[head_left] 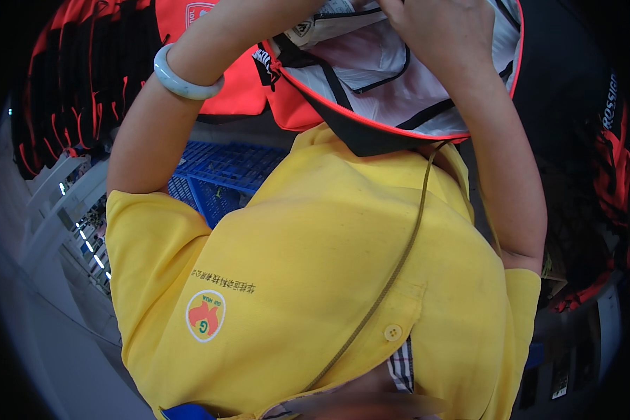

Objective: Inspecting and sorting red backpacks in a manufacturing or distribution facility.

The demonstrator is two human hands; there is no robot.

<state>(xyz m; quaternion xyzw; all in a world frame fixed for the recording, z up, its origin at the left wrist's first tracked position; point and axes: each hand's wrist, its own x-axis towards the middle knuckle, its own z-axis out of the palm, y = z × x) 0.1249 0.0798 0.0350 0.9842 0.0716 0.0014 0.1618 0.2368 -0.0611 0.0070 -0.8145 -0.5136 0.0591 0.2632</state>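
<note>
An open red-and-black bag (360, 136) lies in front of me, its red zipper edge curving toward my shirt. Inside it are a pale grey lining (427, 84), black binding strips and a pocket panel (371, 59). My right hand (444, 28) reaches over the bag's opening, its back toward me. Its fingers run to the top edge of the picture, so what they hold, if anything, is hidden. My left forearm (238, 45), with a pale bangle (182, 78) on it, crosses the bag's left side. The left hand itself lies beyond the top edge.
Several black bags with red trim (77, 84) are stacked at the far left. Red fabric (234, 91) lies beside the open bag. A blue plastic crate (224, 168) stands below, left of my body. More black and red bags (612, 168) are at the right. A brown cord (392, 280) hangs across my yellow shirt.
</note>
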